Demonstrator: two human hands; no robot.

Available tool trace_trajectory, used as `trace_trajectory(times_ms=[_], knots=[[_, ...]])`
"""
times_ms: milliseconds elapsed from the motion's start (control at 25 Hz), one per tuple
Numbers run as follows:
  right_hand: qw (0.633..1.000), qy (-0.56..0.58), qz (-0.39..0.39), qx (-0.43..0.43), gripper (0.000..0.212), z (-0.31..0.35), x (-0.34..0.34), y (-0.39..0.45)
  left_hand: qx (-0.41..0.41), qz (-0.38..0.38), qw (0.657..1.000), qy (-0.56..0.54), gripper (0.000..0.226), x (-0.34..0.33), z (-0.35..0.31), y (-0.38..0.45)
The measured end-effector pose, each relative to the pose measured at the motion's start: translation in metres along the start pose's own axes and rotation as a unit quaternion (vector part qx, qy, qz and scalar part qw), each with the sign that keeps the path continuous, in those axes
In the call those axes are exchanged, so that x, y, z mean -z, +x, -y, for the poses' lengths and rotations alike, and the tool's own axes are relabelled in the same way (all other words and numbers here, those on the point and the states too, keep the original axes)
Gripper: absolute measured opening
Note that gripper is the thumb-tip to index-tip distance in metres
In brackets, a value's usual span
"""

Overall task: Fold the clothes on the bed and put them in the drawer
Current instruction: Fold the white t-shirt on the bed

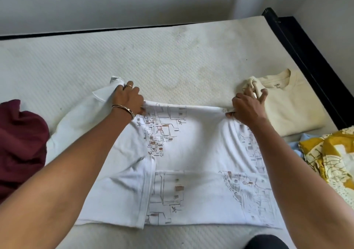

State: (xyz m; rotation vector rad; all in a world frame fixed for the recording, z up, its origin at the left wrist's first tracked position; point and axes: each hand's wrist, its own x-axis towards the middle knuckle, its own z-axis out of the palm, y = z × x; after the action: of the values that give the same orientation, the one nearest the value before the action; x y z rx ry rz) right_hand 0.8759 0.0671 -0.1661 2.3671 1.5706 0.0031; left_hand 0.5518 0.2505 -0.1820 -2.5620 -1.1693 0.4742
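Left hand and right hand each pinch the far fold of the white shirt, grip clenched on cloth, on the bed.

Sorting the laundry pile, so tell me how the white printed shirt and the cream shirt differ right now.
The white printed shirt carries line drawings; the cream shirt is plain. The white one lies spread out mid-fold, gripped by the left hand and right hand; the cream one lies already folded at the right. Both rest on the mattress.
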Motion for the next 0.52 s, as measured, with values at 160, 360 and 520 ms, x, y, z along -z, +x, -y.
trace_trajectory(times_ms=[160, 360, 520], knots=[[0.999, -0.002, -0.051, 0.020, 0.020, -0.006, 0.002, -0.037, -0.042, -0.115, 0.990, 0.074, 0.019, 0.015, 0.018, -0.036], [0.992, 0.015, -0.092, -0.082, 0.030, -0.009, 0.001, -0.130, -0.013, -0.199, 0.980, -0.007, 0.023, 0.025, 0.011, -0.122], [0.985, 0.036, -0.095, -0.140, 0.026, -0.009, -0.016, -0.202, 0.024, -0.161, 0.985, -0.063, 0.027, 0.010, -0.022, -0.203]])
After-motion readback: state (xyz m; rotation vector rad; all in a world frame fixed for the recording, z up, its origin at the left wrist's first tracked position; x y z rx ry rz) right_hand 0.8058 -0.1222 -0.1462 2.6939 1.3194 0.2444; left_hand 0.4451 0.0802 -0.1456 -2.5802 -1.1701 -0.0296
